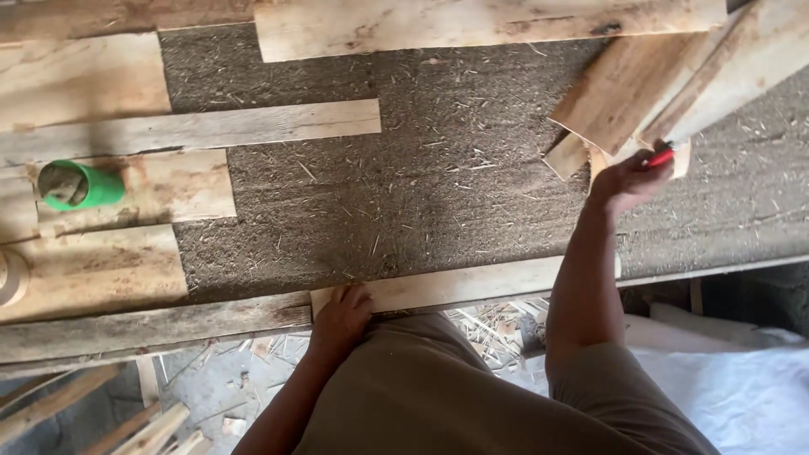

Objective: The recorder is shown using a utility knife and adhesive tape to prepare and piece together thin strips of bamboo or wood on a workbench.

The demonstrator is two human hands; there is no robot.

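Observation:
My left hand (340, 316) rests on the near end of a pale wooden strip (472, 282) that lies along the front edge of the grey fibrous work surface (421, 168). My right hand (625, 179) reaches out to the right and grips a small red tool (661, 157), a pen or marker by its look. It is held against the lower ends of several leaning wooden planks (640, 84) at the upper right. Most of the red tool is hidden in my fist.
A green cylindrical container (77, 185) lies on its side on planks at the left. More boards (194, 131) cover the left and top (472, 25) of the surface. Wood scraps (489, 329) litter the floor below, beside a white sheet (733, 379).

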